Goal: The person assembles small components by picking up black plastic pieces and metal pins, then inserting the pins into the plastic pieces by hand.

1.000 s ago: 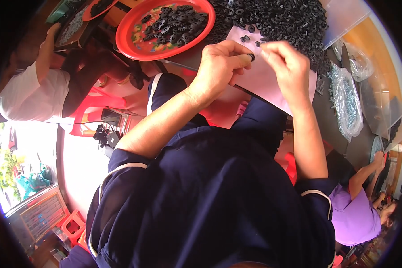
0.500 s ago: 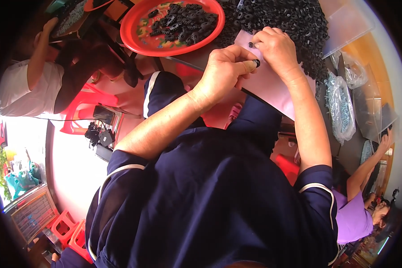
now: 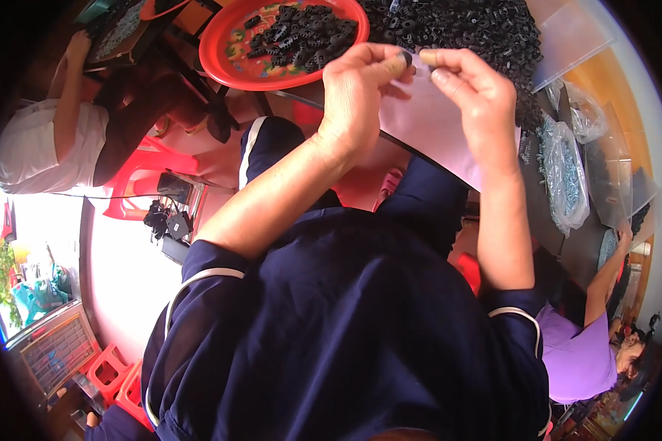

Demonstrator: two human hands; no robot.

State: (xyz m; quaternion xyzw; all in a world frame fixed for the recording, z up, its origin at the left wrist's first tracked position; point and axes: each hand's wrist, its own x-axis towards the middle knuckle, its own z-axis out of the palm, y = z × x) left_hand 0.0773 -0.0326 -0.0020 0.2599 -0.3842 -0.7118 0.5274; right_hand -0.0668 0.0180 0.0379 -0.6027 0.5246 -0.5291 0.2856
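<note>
small black part (image 3: 405, 56) sits pinched between the thumb and forefinger of your left hand (image 3: 360, 95), raised just above the near edge of the bench (image 3: 566, 242). your right hand (image 3: 472, 92) is close beside it, thumb and forefinger drawn together at the tips, almost meeting the left fingertips; you cannot tell from this view whether they grip anything of their own. both hands are over a pale pink sheet (image 3: 434, 128) that lies on the bench's near edge and overhangs it toward your lap. just beyond the sheet, toward the far edge, a large heap of black parts (image 3: 463, 29) spreads across the bench, touching the sheet's far side. to the left of the heap is a red plate (image 3: 224, 62) holding more black parts, its rim close to your left hand. at the right end of the bench lies a clear bag (image 3: 563, 176) of small pieces, with another clear bag (image 3: 585, 114) just behind it, both well apart from your hands. your forearms come up from your dark blue shirt (image 3: 346, 331), which fills the lower middle of the view. a person in a white top (image 3: 40, 154) sits at the far left beside a red chair (image 3: 143, 180), and a person in a purple top (image 3: 577, 353) sits at the lower right, one arm reaching up to the bench's right end.
</note>
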